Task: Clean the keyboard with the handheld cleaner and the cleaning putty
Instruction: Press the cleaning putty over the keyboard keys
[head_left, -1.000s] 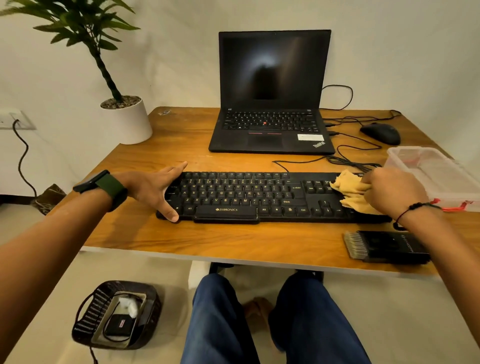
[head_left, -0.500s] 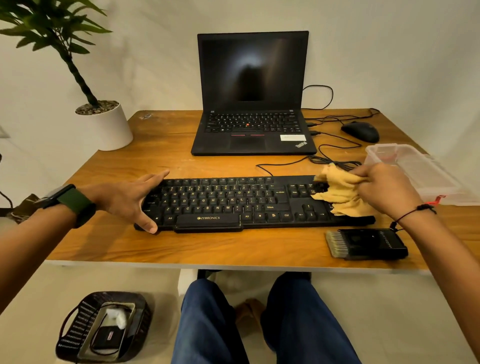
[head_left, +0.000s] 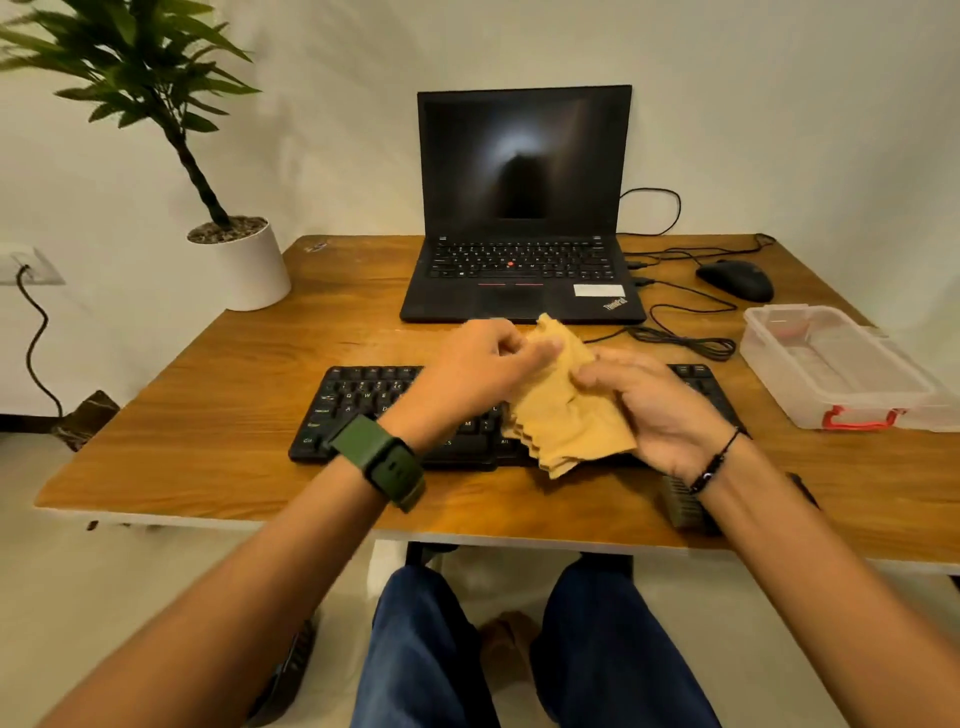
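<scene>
Yellow cloth (head_left: 563, 410) hangs between my two hands above the middle of the black keyboard (head_left: 363, 400), its scalloped lower edge drooping over the front keys. My left hand (head_left: 483, 374) is closed, thumb and fingers pinching the upper corner of the cloth, a green watch (head_left: 384, 462) strapped round the wrist. My right hand (head_left: 660, 405) is turned palm-up and curled under the cloth's right side, fingers gripping the fabric from beneath, a thin black bracelet (head_left: 714, 462) at the wrist. The keyboard lies flat on the wooden desk (head_left: 208, 415), near the front edge; both hands cover its centre and right half, so I see only the left keys and a sliver at the far right. Just behind my right wrist, a dark brush-fronted device, the handheld cleaner (head_left: 680, 501), rests on the desk near the edge, mostly hidden by my forearm. I cannot tell where the putty is. A clear plastic box (head_left: 831, 364) with a red clasp sits at the right of the desk. Behind the keyboard stands an open black laptop (head_left: 522, 208), screen dark, with a black mouse (head_left: 735, 280) and loose cables (head_left: 685, 343) to its right. A potted plant (head_left: 234, 260) stands at the back left corner.
</scene>
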